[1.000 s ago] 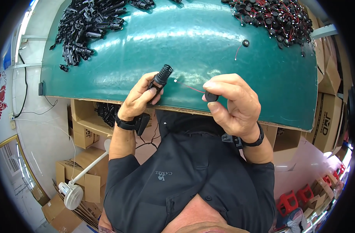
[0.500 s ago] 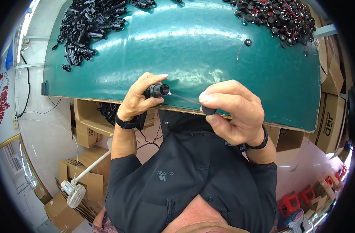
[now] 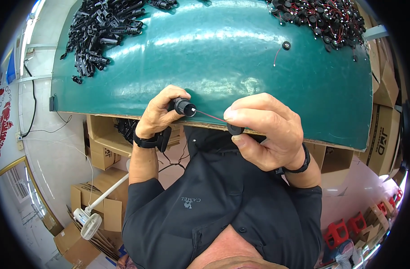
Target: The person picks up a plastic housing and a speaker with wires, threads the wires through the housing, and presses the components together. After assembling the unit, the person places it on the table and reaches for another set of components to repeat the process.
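Observation:
My left hand (image 3: pixel 161 111) is closed round a black plastic tube (image 3: pixel 183 106), its open end turned to the right. Between thumb and fingers my right hand (image 3: pixel 268 130) pinches a small round black disc (image 3: pixel 235 129). From the disc a thin red wire (image 3: pixel 209 116) runs left, ending in a white connector (image 3: pixel 194 110) at the mouth of the tube. Whether the connector is inside the mouth or just before it, I cannot tell. Both hands are over the near edge of the green table (image 3: pixel 223 58).
A heap of black plastic parts (image 3: pixel 102 33) covers the far left of the table. At the far right lies a pile of wired discs (image 3: pixel 321 20), with one single wired disc (image 3: pixel 286 45) apart from it. Cardboard boxes (image 3: pixel 379 134) and a white fan (image 3: pixel 91 225) stand around the table.
My right hand has shifted slightly left with the disc, bringing the connector to the tube's mouth. The tube has tilted a little, and my left fingers have closed in around it.

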{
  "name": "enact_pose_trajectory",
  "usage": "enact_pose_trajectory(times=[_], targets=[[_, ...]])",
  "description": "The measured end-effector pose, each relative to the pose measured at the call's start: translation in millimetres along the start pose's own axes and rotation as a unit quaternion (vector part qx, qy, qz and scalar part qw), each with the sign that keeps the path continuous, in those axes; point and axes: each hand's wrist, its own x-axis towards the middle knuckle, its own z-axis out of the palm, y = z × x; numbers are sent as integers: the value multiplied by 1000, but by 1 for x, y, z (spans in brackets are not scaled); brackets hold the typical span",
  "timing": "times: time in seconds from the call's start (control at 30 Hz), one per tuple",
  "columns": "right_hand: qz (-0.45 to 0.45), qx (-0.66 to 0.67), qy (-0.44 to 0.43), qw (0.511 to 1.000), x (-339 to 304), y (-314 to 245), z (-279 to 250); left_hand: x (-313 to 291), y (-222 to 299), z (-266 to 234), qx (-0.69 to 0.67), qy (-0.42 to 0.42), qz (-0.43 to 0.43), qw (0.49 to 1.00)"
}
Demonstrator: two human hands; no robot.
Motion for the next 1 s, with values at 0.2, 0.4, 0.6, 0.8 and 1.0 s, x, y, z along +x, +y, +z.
enact_pose_trajectory(times=[0.2, 0.4, 0.6, 0.8, 1.0], targets=[[12, 3, -18, 1000, 0, 3, 5, 0, 2, -1, -41, -18, -60, 997], [19, 3, -5, 1000, 1, 9, 13, 2, 6, -3, -12, -43, -68, 997], [32, 2, -18, 999, 1, 17, 21, 3, 8, -3, -1, -69, -65, 996], [43, 16, -20, 999, -3, 24, 28, 4, 11, -2, 6, -78, -73, 994], [48, 27, -25, 998, -6, 31, 33, 6, 14, 0, 13, -77, -63, 995]])
